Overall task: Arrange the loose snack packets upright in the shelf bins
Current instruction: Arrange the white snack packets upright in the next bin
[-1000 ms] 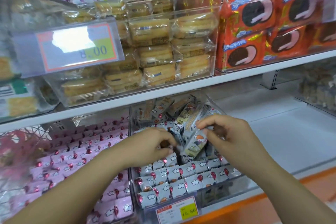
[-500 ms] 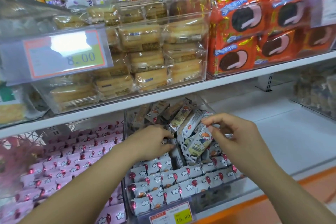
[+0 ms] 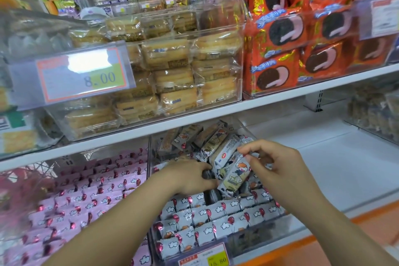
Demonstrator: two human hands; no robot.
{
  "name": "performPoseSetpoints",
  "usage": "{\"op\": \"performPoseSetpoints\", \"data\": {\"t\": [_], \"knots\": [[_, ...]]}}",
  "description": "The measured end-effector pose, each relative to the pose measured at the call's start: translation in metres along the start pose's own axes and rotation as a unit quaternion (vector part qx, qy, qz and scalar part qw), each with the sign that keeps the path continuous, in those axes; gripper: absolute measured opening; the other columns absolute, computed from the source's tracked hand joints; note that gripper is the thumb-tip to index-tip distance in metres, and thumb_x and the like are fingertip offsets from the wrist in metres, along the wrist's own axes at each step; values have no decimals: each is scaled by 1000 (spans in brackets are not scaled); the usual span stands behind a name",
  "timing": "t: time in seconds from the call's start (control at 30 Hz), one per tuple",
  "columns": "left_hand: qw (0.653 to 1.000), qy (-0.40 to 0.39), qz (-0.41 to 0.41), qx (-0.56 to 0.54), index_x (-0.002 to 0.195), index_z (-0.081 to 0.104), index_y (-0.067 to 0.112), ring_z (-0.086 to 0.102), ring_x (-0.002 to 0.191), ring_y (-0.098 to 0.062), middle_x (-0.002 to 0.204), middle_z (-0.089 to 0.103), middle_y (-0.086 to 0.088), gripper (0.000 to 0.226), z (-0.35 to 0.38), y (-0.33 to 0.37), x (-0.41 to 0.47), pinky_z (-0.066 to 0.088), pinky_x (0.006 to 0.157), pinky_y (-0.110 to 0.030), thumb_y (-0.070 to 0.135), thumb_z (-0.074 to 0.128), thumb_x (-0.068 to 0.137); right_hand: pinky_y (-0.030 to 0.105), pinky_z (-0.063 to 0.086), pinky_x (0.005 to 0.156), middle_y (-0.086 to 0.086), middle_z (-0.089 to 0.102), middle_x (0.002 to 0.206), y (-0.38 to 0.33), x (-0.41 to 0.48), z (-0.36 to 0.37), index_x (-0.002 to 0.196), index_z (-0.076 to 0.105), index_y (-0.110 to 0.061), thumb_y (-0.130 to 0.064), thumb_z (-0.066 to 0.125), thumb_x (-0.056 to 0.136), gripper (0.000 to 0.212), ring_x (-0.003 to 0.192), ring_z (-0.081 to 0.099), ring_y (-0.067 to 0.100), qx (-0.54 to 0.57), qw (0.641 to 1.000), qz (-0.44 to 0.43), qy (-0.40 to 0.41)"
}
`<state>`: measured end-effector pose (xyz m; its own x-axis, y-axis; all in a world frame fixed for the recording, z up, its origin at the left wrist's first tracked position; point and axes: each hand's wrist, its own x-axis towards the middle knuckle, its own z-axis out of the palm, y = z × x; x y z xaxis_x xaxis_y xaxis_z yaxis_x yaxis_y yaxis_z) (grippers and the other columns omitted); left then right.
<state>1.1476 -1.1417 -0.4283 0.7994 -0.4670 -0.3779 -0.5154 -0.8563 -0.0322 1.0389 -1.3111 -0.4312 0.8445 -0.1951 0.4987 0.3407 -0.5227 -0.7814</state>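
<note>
Pinching the top edge of a cartoon-printed snack packet (image 3: 234, 177) between thumb and forefinger, the right hand (image 3: 278, 168) holds it tilted over the middle of the clear shelf bin (image 3: 248, 242). Just left of it, the left hand (image 3: 187, 176) reaches down into the same bin, fingers and thumb curled about a dark-edged packet (image 3: 207, 174). Loose packets (image 3: 194, 136) lie jumbled beyond both hands at the bin's back. Nearer than the hands, balloon-printed packets (image 3: 207, 216) stand in neat rows. Left of the left hand, pink packets (image 3: 90, 190) fill the neighbouring bin. Above the hands sit wrapped cakes (image 3: 172, 67) and orange cookie packs (image 3: 278, 49).
</note>
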Motion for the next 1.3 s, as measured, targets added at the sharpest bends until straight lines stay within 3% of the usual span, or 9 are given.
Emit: {"op": "performPoseSetpoints", "data": {"t": [0.13,0.27,0.47,0.57,0.77,0.9,1.0,1.17,1.3], "knots": [[998,1,-1,-68,145,31,36,35,133,-26,144,44,0,66,2,-1,3,37,102,-37,67,42,87,23,48,54,-21,64,82,-1,-1,-1,81,66,-35,-6,64,85,30,62,56,12,-1,1000,-4,4],[991,82,15,-104,129,50,32,51,109,-16,124,58,7,43,6,-2,-1,42,89,-29,50,52,91,26,49,55,-21,64,84,-2,0,-1,80,65,-36,-5,64,85,32,62,57,13,2,1000,-2,4],[988,78,44,-123,116,55,28,55,100,-16,112,60,6,27,6,3,-8,47,88,-33,35,57,90,29,50,52,-12,68,77,-3,-1,-2,82,67,-34,-6,63,86,29,59,57,13,2,1000,11,7],[985,114,53,-118,108,55,29,54,92,-14,103,60,9,22,7,7,-10,42,82,-30,30,60,87,17,44,45,-7,67,72,-3,-1,-2,83,68,-31,-6,62,87,26,54,55,8,16,999,29,11],[967,176,85,-162,121,54,37,56,91,-5,106,58,15,35,3,6,-27,47,82,-26,34,61,87,19,49,48,-7,70,79,-2,2,-6,85,66,-31,-6,61,88,25,57,61,2,73,993,77,40],[933,237,113,-244,124,52,39,57,74,2,111,50,18,34,1,-1,-45,40,64,-16,40,58,91,18,52,67,-11,71,79,2,5,-12,86,66,-34,-9,66,85,25,76,66,3,134,985,90,69],[882,204,114,-410,111,53,36,69,81,-5,111,64,6,21,3,-10,-54,57,72,-37,27,59,92,21,54,70,-9,72,79,3,4,-10,82,68,-30,-11,68,83,19,77,66,9,136,984,97,59],[786,147,95,-593,105,52,21,69,98,-25,98,71,11,29,15,-16,-65,49,93,-56,-1,61,88,41,54,68,-5,70,80,-1,2,-9,77,64,-30,-16,63,86,17,76,64,16,133,986,89,54],[765,176,114,-609,88,59,34,65,89,-28,104,68,10,31,19,-18,-67,47,90,-59,25,79,66,40,46,58,-1,69,82,-4,0,-8,79,61,-36,-18,57,91,22,69,55,31,137,987,84,24]]}}
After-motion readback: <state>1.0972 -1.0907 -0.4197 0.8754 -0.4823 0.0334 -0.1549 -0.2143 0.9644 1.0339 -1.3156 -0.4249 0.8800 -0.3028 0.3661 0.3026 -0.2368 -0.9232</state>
